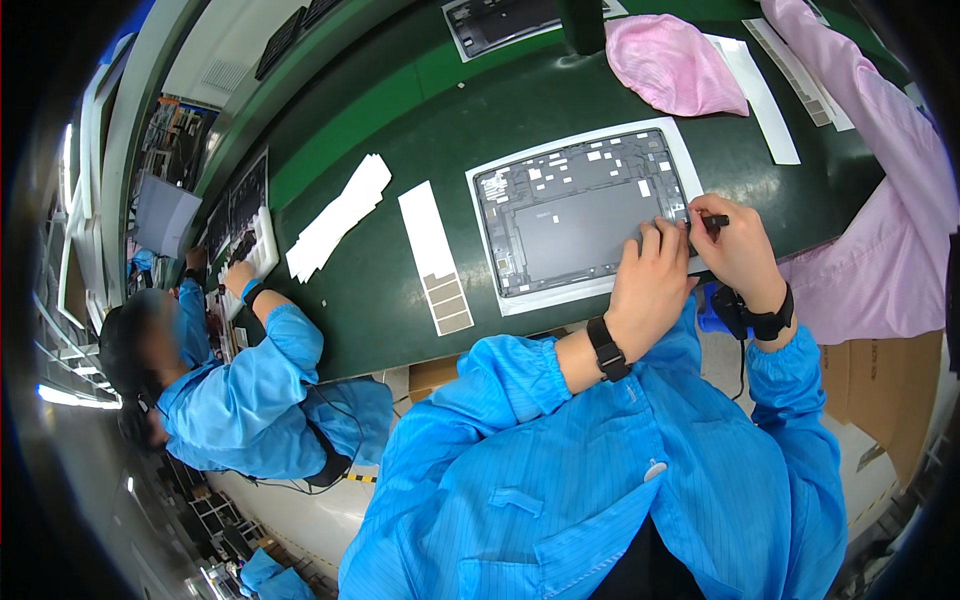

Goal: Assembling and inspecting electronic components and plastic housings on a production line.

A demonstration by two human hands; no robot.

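A dark grey tablet housing [580, 235] with small white labels and parts lies on a white sheet [684, 160] on the green table. My left hand [648, 290] rests over the housing's near right edge, fingertips laid on its surface. Beside it, at the right edge, my right hand [742, 250] is closed around a short black pen-like tool [715, 221]. The tool's tip is hidden by my fingers. Left of the housing lies a strip of white backing with grey adhesive pieces [446, 304].
White strips [340, 215] lie fanned at the left. A pink cap [675, 65] and a pink sleeve [900, 150] are at the right. Another tablet housing [495, 25] lies at the far side. A co-worker in blue [250, 400] works at the left.
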